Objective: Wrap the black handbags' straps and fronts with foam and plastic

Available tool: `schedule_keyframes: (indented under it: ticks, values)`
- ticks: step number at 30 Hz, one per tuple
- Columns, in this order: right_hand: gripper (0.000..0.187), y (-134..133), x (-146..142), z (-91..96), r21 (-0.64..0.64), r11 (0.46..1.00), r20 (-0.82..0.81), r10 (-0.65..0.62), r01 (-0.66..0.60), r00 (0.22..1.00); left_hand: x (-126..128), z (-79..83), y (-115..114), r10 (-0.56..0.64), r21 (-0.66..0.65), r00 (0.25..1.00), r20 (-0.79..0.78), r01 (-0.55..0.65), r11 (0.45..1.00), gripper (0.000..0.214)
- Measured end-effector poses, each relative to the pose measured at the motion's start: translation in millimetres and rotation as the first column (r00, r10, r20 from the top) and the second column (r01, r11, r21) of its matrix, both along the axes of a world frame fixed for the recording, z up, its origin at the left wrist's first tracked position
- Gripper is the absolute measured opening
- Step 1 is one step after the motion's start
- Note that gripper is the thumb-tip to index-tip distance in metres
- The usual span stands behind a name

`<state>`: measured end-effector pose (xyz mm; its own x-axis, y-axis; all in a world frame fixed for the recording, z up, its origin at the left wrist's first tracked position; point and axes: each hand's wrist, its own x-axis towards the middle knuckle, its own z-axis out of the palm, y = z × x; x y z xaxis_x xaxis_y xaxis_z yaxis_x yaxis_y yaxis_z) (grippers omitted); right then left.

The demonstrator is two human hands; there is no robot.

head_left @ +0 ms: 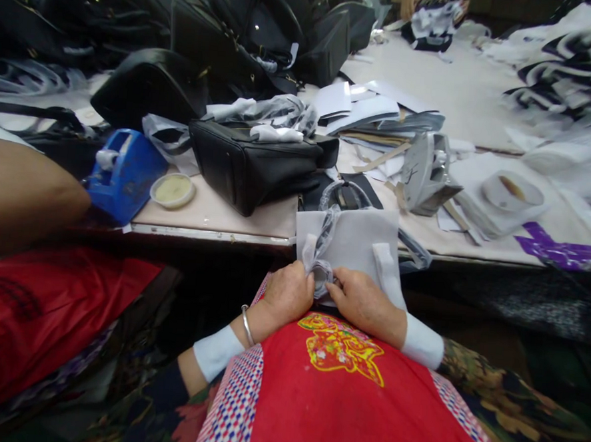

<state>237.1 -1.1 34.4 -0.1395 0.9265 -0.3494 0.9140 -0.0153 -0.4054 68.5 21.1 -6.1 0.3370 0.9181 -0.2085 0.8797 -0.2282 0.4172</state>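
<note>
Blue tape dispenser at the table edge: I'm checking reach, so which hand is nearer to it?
Left. The left hand lies right of and below the blue tape dispenser, gripping the grey pouch; the right hand grips it farther right.

table: pale worktop (458, 91), cluttered; rear: black handbags (226, 37) heaped; light: even

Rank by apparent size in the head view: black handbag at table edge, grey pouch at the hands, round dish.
1. black handbag
2. grey pouch, though nearer the camera
3. round dish
</note>
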Motion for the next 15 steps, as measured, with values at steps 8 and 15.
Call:
schedule_keyframes:
  ticks: [8,15]
  values:
    - [0.014,-1,7,-13.2,0.053,0.997,-0.150,-0.049,0.058,0.987,-22,4.9,16,0.050,-0.279,0.895,0.444,0.085,0.956,0.024]
    - [0.015,0,12,-17.5,0.034,0.996,-0.217,-0.068,0.077,0.974,-31,-4.1,20,0.422,-0.609,0.558,0.715,0.199,0.768,0.036]
